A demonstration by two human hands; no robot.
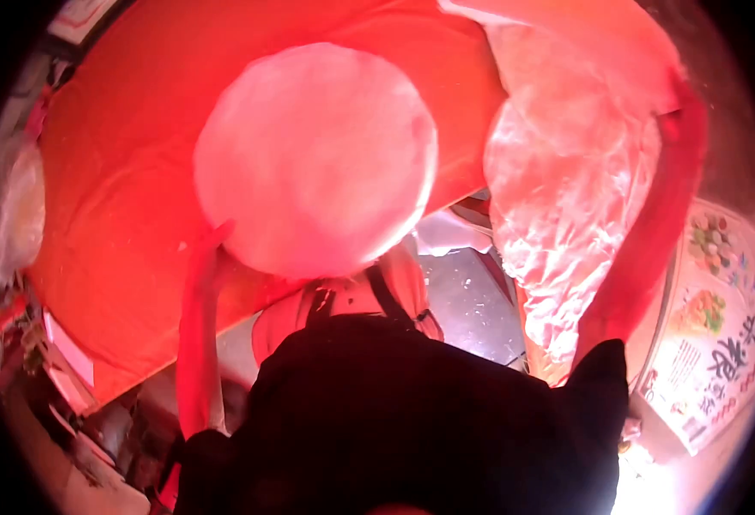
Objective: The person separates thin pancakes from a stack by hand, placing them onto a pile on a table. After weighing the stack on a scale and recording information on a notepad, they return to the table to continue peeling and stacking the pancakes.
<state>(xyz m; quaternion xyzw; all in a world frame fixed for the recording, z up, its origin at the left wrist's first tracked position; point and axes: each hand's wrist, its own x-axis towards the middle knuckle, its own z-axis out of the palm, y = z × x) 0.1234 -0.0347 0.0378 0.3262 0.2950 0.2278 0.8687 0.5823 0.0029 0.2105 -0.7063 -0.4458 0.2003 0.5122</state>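
A large round pale pancake (317,159), or a stack of them, lies on an orange-red cloth. My left hand (214,236) is at its lower left edge, with a fingertip touching the rim; the other fingers are hidden or blurred. Out to the right, my right hand (676,107) is closed on the edge of a thin pale pancake sheet (600,56). This sheet lies over a pile wrapped in shiny, crinkled clear plastic (557,223). Strong red light washes out the detail of both hands.
The orange-red cloth (111,223) covers the work table. A printed package with food pictures (703,326) lies at the right. Below the table edge is a grey surface (472,300). Plastic bags (21,210) and assorted items crowd the left side.
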